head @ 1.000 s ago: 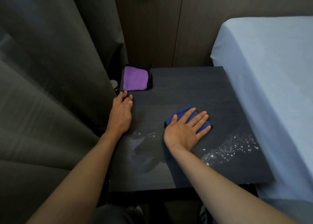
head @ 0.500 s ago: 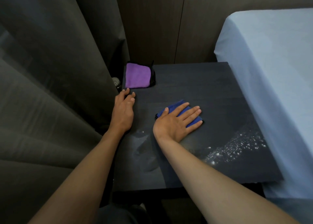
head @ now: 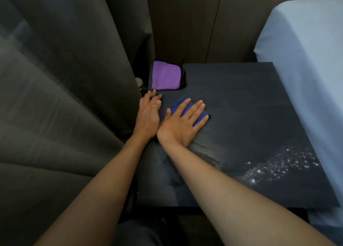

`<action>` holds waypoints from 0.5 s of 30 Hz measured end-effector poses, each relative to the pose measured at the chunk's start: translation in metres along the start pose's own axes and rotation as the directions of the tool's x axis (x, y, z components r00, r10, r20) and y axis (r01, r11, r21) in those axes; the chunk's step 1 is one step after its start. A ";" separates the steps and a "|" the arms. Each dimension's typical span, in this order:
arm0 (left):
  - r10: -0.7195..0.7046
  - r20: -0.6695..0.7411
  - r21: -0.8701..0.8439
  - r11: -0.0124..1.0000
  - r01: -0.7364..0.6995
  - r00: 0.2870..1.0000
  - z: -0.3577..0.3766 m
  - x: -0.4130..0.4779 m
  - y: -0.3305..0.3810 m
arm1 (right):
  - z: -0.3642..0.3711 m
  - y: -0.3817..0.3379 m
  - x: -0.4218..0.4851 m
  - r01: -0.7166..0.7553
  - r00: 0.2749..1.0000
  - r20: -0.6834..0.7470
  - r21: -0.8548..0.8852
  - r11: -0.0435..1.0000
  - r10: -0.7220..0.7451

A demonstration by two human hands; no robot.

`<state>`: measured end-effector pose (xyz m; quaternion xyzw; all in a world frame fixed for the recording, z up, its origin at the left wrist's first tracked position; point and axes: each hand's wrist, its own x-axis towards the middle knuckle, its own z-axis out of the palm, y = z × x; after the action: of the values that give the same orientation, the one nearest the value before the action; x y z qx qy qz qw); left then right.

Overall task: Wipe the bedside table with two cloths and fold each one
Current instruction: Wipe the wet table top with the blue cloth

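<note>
Fingers (head: 194, 109) of the right hand (head: 181, 124) are spread flat and slightly fanned, pressing a blue cloth (head: 181, 104) down onto the bedside table (head: 241, 106); nothing is pinched or curled around, the palm simply bears on the fabric, whose corners peek out past the fingertips and beside the thumb. Just to its left, the left hand (head: 148, 115) lies palm down on the table's left edge, its fingers straight and relaxed, holding nothing, its side touching the heel of the right hand. Both forearms reach in bare from the bottom of the view. A purple cloth (head: 166, 75) sits folded in the far left corner of the tabletop, with a black edge showing along its right side, a short way beyond the left fingertips and not touching them. The tabletop is dark and matte; a streaky wet smear runs just behind the right wrist, and a band of bright droplets (head: 282, 166) glints toward the near right corner, well apart from the blue cloth. Dark grey curtains (head: 65, 97) hang in folds along the left, right up against the table. A bed under a pale blue sheet (head: 306, 60) borders the right side. Between curtain and table a small round object shows, too dim to tell.
</note>
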<state>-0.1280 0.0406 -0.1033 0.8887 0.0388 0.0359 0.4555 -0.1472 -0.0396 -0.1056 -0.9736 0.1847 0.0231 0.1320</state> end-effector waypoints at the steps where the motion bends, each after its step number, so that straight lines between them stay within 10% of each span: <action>1: -0.019 0.006 -0.040 0.999 0.019 1.000 0.000 0.000 0.001 | 0.001 -0.002 -0.001 0.024 1.000 0.006 -0.007 1.000 -0.024; 15: -0.041 0.154 0.199 0.980 0.010 0.987 -0.010 0.010 0.006 | -0.007 0.006 -0.013 0.656 0.753 0.205 -0.152 0.739 -0.626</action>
<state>-0.1186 0.0459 -0.0925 0.9289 0.0177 -0.0442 0.3672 -0.1618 -0.0427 -0.0991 -0.9816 -0.1755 0.0643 0.0388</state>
